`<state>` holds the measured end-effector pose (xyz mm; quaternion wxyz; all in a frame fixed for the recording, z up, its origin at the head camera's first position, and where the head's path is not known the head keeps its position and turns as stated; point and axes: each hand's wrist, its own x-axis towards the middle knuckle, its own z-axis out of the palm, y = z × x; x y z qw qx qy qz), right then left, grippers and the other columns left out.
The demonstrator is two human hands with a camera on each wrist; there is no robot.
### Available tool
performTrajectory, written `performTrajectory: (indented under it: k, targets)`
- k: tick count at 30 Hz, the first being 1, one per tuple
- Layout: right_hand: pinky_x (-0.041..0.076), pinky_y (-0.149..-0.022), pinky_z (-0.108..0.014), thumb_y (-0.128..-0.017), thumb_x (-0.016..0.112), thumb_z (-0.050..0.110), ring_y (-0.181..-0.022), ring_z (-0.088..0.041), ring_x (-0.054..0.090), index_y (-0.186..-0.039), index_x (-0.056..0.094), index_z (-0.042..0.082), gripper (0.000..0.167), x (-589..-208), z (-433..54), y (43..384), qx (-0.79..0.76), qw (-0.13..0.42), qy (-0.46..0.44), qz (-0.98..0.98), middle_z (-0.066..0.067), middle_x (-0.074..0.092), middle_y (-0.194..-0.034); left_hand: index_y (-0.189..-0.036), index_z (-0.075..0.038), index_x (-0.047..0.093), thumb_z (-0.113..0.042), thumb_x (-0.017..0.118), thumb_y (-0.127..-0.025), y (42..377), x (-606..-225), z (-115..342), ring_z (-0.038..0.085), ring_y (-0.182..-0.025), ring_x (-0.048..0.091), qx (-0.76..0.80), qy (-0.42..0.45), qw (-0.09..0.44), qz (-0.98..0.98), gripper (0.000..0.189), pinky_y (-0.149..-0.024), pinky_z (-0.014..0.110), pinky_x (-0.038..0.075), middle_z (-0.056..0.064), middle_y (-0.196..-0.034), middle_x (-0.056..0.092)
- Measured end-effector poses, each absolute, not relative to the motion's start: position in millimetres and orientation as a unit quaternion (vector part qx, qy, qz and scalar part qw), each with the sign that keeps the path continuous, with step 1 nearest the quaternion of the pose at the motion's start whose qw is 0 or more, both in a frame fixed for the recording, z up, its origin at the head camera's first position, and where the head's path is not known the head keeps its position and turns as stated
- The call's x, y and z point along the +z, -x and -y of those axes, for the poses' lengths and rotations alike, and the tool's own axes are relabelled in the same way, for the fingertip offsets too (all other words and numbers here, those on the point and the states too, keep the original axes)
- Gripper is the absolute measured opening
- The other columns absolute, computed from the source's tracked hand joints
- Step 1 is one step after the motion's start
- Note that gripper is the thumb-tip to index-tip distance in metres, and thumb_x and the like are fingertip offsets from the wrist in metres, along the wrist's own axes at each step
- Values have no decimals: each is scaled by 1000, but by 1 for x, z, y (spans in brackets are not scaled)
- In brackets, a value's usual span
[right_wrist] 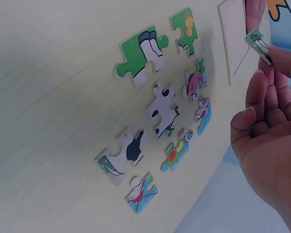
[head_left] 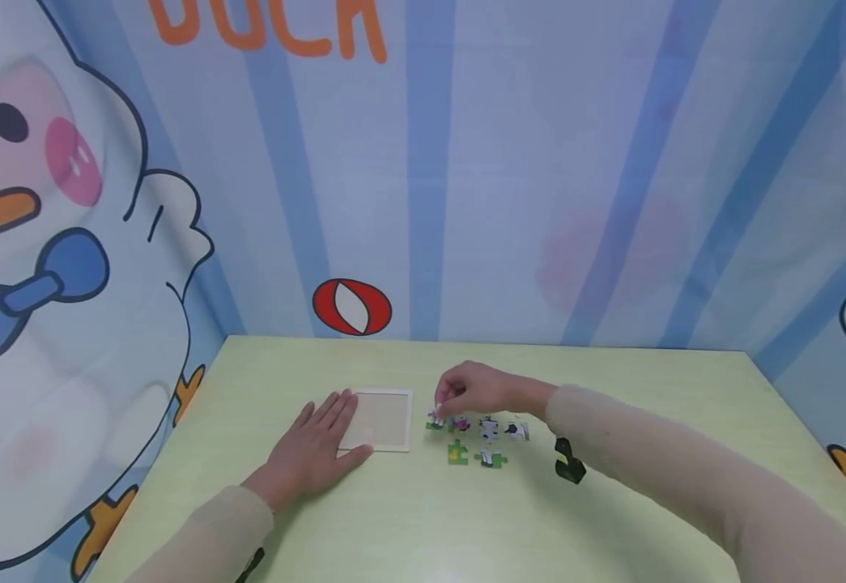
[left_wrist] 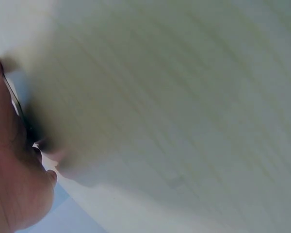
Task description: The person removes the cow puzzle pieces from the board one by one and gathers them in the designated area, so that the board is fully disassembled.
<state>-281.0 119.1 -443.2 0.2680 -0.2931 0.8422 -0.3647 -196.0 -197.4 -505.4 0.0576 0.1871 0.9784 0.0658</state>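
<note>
My left hand (head_left: 313,449) lies flat with spread, straight fingers over the left side of a square puzzle tray (head_left: 409,421) with a white border. Between thumb and fingertips, my right hand (head_left: 477,389) pinches a puzzle piece (right_wrist: 258,44), green with white and dark shapes, just right of the tray. In the right wrist view, several loose pieces lie apart on the table: a green piece with two legs (right_wrist: 143,54), a black-spotted white piece (right_wrist: 163,109) and a small green corner piece (right_wrist: 185,31) among them. The left wrist view shows mostly tabletop and part of the left hand (left_wrist: 19,189).
The pale wooden table (head_left: 423,526) ends at a back edge against a blue striped cloth backdrop (head_left: 503,162). The backdrop carries a printed duck (head_left: 22,437) and a red ball (head_left: 375,308). Dark straps (head_left: 570,461) hang at the sleeves.
</note>
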Motion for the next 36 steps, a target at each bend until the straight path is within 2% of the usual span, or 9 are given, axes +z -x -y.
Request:
performTrajectory:
  k: [5, 13, 18, 22, 29, 33, 36]
  targets:
    - [55, -85, -48, -99, 77, 19, -90, -39, 66, -99, 74, 12, 8, -444, -130, 279, -375, 275, 290, -837, -13, 76, -96, -170, -2, 24, -62, 50, -107, 196, -505, 197, 37, -164, 18, 69, -187, 59, -978, 90, -131, 61, 14, 16, -177, 22]
    - [54, -83, -45, -99, 77, 20, -84, -26, 61, -99, 74, 12, 8, -442, -148, 277, -365, 266, 281, -847, -6, 73, -93, -170, -3, 23, -64, 49, -106, 196, -509, 197, 37, -164, 18, 64, -186, 62, -978, 92, -131, 61, 14, 15, -177, 21]
    - [54, -82, -44, -98, 78, 20, -84, -26, 60, -99, 74, 12, 8, -442, -159, 277, -366, 265, 274, -849, -3, 71, -90, -170, -3, 22, -65, 47, -107, 196, -509, 197, 36, -164, 17, 63, -187, 62, -978, 92, -131, 60, 13, 15, -178, 20]
    - [53, -79, -41, -99, 77, 20, -82, -26, 58, -99, 73, 11, 9, -444, -168, 275, -366, 266, 270, -850, -6, 71, -89, -170, -3, 22, -65, 47, -107, 196, -506, 197, 37, -164, 17, 64, -187, 61, -978, 92, -131, 60, 13, 15, -177, 20]
    - [51, -78, -36, -97, 79, 18, -79, -17, 55, -98, 73, 10, 10, -445, -181, 271, -370, 264, 253, -854, -5, 68, -86, -169, -1, 23, -64, 47, -107, 195, -505, 196, 38, -164, 18, 65, -190, 60, -978, 91, -131, 61, 14, 17, -177, 22]
    - [52, -79, -40, -98, 78, 17, -80, -19, 56, -98, 73, 10, 9, -446, -188, 268, -371, 266, 252, -853, -8, 70, -89, -169, -1, 23, -64, 47, -108, 195, -505, 196, 37, -164, 18, 64, -191, 59, -978, 91, -131, 61, 14, 17, -177, 21]
    - [51, -77, -37, -98, 78, 18, -79, -20, 56, -98, 73, 10, 10, -447, -193, 267, -368, 269, 248, -855, -9, 71, -89, -170, -2, 22, -64, 46, -108, 196, -507, 196, 37, -164, 17, 61, -191, 58, -978, 91, -131, 61, 13, 16, -177, 20]
